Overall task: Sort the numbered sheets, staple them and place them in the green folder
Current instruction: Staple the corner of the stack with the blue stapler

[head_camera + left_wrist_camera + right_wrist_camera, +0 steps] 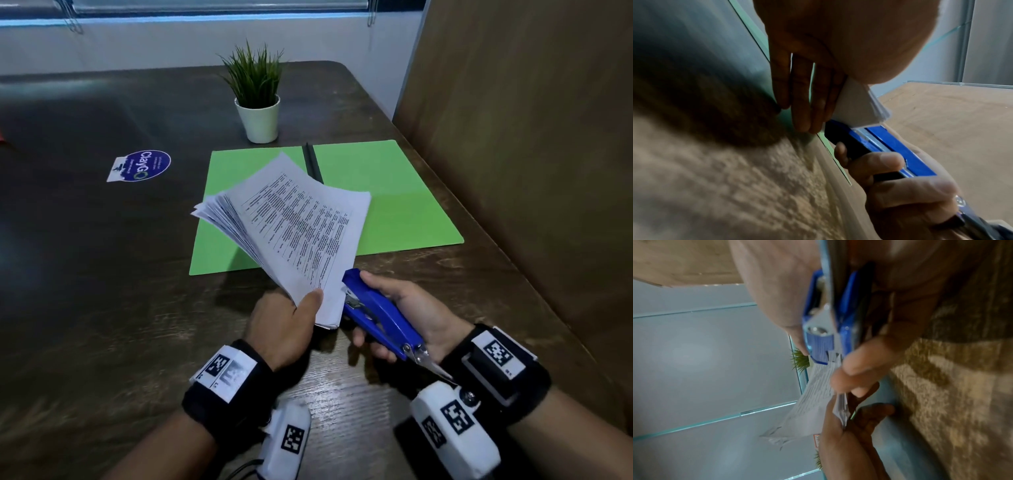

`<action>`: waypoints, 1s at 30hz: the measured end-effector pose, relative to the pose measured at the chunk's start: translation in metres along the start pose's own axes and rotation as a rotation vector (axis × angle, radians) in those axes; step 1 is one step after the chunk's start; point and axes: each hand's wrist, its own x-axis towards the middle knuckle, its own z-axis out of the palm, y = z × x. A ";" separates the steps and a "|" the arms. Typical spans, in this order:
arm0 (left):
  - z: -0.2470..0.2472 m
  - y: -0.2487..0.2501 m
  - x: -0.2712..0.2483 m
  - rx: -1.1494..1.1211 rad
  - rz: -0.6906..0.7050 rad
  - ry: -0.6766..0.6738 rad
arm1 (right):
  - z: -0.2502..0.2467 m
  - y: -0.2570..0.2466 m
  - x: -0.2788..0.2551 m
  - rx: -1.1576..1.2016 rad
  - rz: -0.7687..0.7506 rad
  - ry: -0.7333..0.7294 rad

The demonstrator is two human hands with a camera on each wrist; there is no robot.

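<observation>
Above the near part of the dark wooden table (102, 274), the left hand (284, 329) pinches the stack of printed white sheets (298, 226) at its near corner. The right hand (404, 318) grips the blue metal stapler (376, 315), its mouth on that corner. Beyond, the open green folder (404, 205) lies flat, near the table's right edge. The left wrist view shows the fingers (805, 97) beneath the sheets.

Both hands are raised, close together. The left hand (287, 325) pinches with thumb on top, pointing toward 1 o'clock; the right hand (404, 318) is curled in a grip, pointing toward 10 o'clock.
</observation>
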 end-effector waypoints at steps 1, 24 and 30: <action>0.000 0.001 -0.001 0.006 0.006 -0.008 | -0.002 -0.001 0.000 -0.002 -0.001 0.003; 0.009 0.007 -0.004 -0.216 -0.135 -0.007 | 0.026 0.018 -0.005 0.042 0.046 -0.030; 0.019 0.008 -0.013 -0.339 -0.171 0.010 | 0.043 0.031 -0.005 0.098 0.016 -0.027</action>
